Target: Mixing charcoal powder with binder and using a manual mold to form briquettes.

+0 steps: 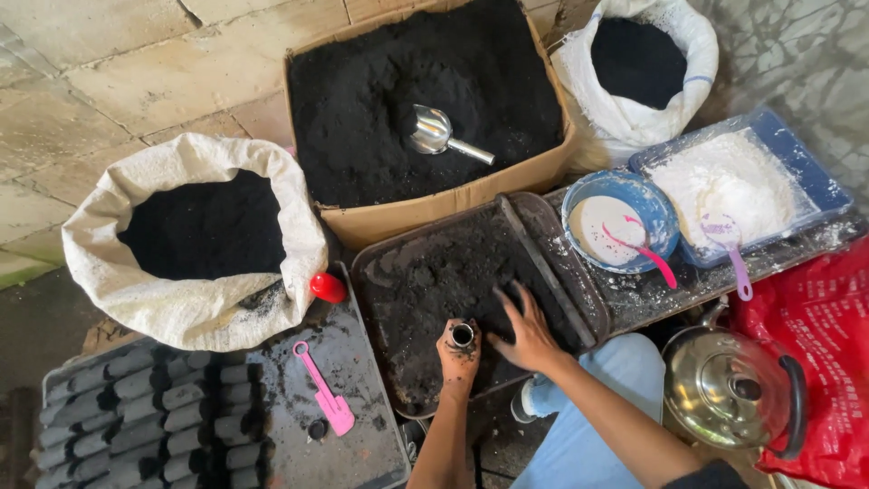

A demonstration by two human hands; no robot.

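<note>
Landmark: dark tray holding a layer of black powder, set on the ground in front of the seated person. Left hand at the tray's near edge, fingers wrapped around a small metal tube held upright, open end facing up; hand blackened with powder. Right hand just right of the tube, fingers spread, palm down, pressed flat on the powder in the tray; holds nothing. The two hands are close but not touching. Behind the tray: cardboard box full of black powder, metal scoop lying in it, handle pointing right. Left of the tray: white sack open at the top, black powder inside; small red ball-shaped object between sack and tray. Near-left of the tray: flat sheet with a pink spatula on it and, further left, rows of black cylindrical briquettes. Right of the tray: blue bowl with white paste and a pink spoon; beyond it a blue tub of white powder. Behind-right of the tray: second white sack of black powder. Near-right: steel kettle against a red bag.
</note>
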